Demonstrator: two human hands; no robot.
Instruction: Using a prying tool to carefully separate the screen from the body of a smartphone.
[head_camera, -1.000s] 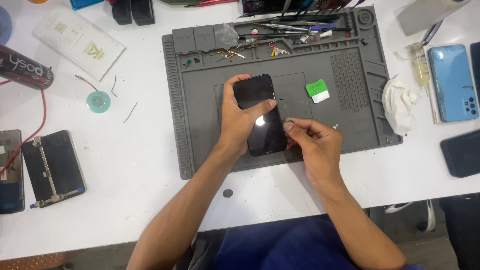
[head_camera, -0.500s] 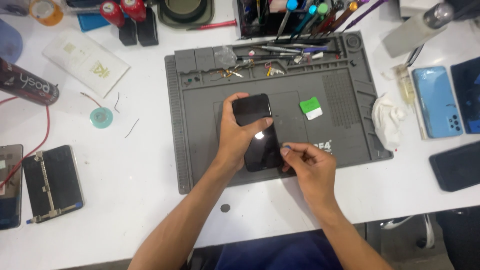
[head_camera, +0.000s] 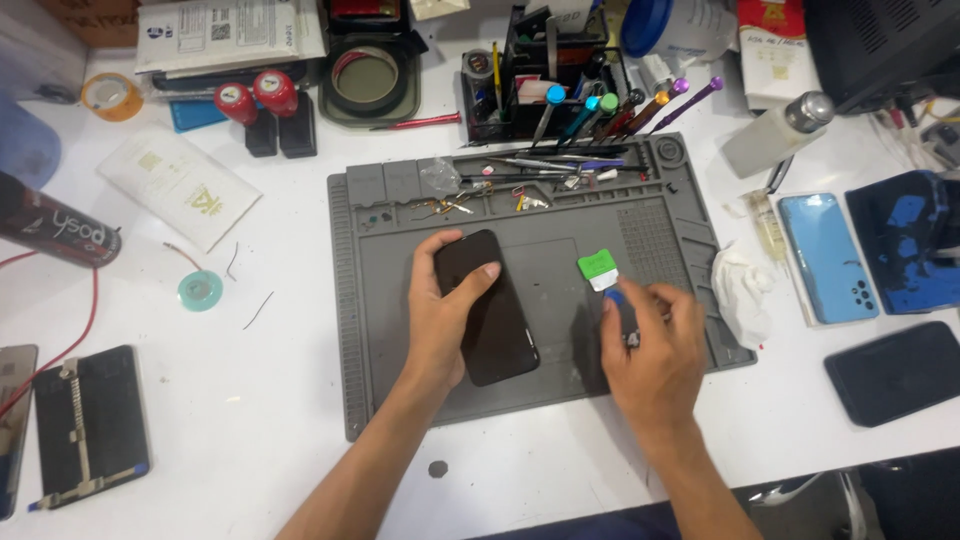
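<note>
The black, glossy rectangular phone (head_camera: 487, 308) lies slightly tilted on the grey silicone repair mat (head_camera: 540, 390), near the mat's middle, and the left hand (head_camera: 440, 320) has it in a loose grip: the thumb lies across the dark glass near the upper end while the fingers wrap the left edge, the palm resting over the lower left corner. The right hand (head_camera: 655, 345) is just to the right of the phone and apart from it, its grip pinched nearly shut around a small blue-tipped tool (head_camera: 614, 298); how much of the tool sits inside the fingers cannot be told. That tip is just below a small green and white plastic card (head_camera: 598, 270) lying flat on the mat. Along the mat's top trays lie loose screws, tweezers and thin metal parts (head_camera: 520, 190). The mat sits on a white surface (head_camera: 270, 420). To the right of the mat are a crumpled white tissue (head_camera: 742, 285), a light blue phone back (head_camera: 826, 258) and a dark phone (head_camera: 893, 372). Behind the mat stands a black tool holder with coloured screwdrivers (head_camera: 560, 95). To the left lie a small teal roll of wire (head_camera: 200, 290) and a dark phone held in a metal clamp (head_camera: 90, 425).
</note>
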